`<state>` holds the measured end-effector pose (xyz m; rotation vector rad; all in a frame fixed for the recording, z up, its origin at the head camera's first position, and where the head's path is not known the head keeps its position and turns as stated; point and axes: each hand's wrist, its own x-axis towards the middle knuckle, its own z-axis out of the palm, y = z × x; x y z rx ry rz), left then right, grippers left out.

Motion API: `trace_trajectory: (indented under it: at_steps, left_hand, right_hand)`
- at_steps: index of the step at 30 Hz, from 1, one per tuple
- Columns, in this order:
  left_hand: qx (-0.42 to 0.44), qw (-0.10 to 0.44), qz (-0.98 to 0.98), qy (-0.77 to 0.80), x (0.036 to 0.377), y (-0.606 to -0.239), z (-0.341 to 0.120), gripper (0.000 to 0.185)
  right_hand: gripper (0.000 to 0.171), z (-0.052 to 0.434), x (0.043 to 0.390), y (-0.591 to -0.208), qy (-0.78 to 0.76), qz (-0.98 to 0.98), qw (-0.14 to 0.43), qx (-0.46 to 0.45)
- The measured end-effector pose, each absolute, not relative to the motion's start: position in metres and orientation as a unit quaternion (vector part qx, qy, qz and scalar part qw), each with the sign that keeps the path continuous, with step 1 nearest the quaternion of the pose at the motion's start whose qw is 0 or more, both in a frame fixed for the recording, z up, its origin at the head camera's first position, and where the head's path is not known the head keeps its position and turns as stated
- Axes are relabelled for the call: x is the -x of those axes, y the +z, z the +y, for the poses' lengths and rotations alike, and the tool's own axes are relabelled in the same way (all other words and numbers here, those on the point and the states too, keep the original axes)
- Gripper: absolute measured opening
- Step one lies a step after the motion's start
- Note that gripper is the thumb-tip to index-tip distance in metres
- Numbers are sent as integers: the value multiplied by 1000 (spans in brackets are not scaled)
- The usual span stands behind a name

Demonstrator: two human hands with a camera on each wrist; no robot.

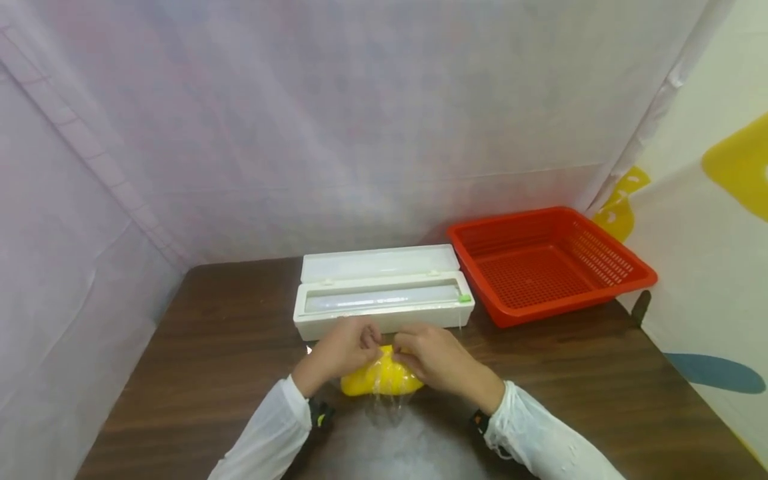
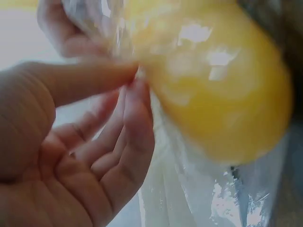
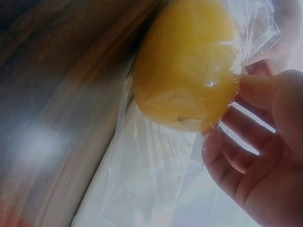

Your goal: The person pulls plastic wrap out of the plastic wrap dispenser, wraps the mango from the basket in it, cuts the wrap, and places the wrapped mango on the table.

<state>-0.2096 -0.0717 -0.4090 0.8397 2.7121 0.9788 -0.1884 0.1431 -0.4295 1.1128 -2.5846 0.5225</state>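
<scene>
A yellow, smooth, oval fruit (image 1: 378, 380) lies on the brown table (image 1: 210, 333), wrapped in clear plastic film (image 1: 390, 408). Both hands are on it from above. My left hand (image 1: 354, 343) pinches the film between thumb and fingers at the fruit's end, seen close in the left wrist view as left hand (image 2: 137, 79), fruit (image 2: 222, 94) and film (image 2: 189, 189). My right hand (image 1: 429, 353) pinches the film at the fruit's other side, shown in the right wrist view as right hand (image 3: 232, 113), fruit (image 3: 184, 71) and loose film (image 3: 151, 175).
A white cling-film dispenser box (image 1: 384, 293) stands open just behind the hands, lid tipped back. A red perforated basket (image 1: 570, 300) sits at the back right of the table. Pale curtains close in the back and left; a patterned sheet hangs at the right.
</scene>
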Motion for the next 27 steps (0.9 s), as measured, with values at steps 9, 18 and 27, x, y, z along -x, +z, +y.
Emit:
trace_trajectory:
  at_steps: [9,18,27]
  left_hand:
    - [-280,-23,924,259,192,-409,-65,6]
    - [-356,71,889,278,188,-400,-76,23]
    - [-350,148,886,264,185,-398,-78,32]
  right_hand:
    - [7,145,189,-426,199,-895,129,-377]
    - [8,146,190,-429,189,-896,137,-378]
    - [7,147,189,-428,172,-898,136,-381]
